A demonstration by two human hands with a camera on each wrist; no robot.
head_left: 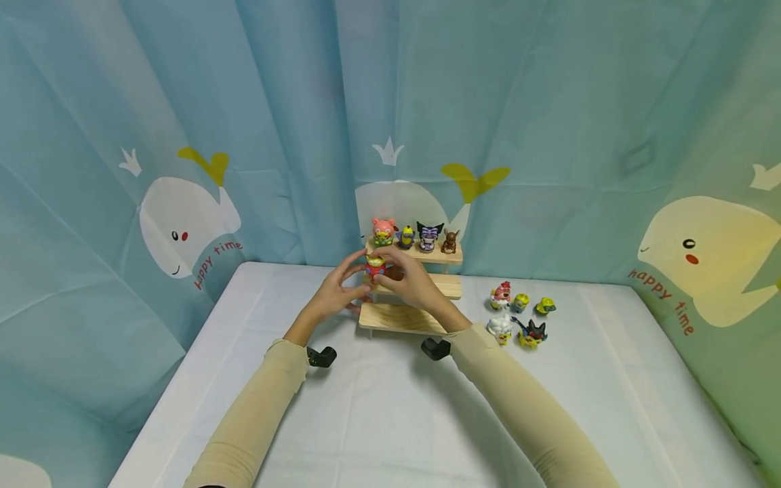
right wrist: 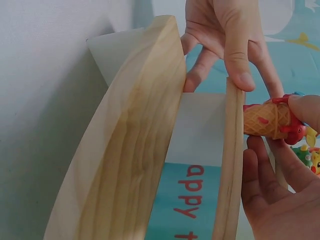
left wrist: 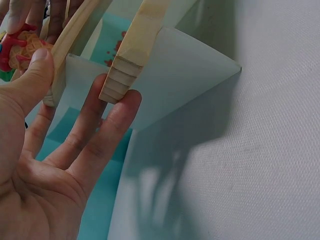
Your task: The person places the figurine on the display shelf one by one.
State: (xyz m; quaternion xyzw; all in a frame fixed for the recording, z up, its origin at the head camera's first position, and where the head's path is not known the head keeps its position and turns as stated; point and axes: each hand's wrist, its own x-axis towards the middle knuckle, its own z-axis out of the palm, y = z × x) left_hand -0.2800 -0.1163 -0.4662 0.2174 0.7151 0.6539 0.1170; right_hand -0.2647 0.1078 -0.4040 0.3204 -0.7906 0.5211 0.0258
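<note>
Red figurine (head_left: 375,267) between two hands at the left end of the wooden stand (head_left: 390,317).
By the stand's left end, the left hand (head_left: 337,290) has its fingers spread, touching the boards; the right hand (head_left: 410,276) pinches the figurine above the middle board (head_left: 448,287). The head view shows its red body and yellowish top; the wrist views add a tan, waffle-patterned base, which seems to touch the board. Beyond, only the head view shows all four small figures (head_left: 429,238) lining the stand's top board (head_left: 430,257).
</note>
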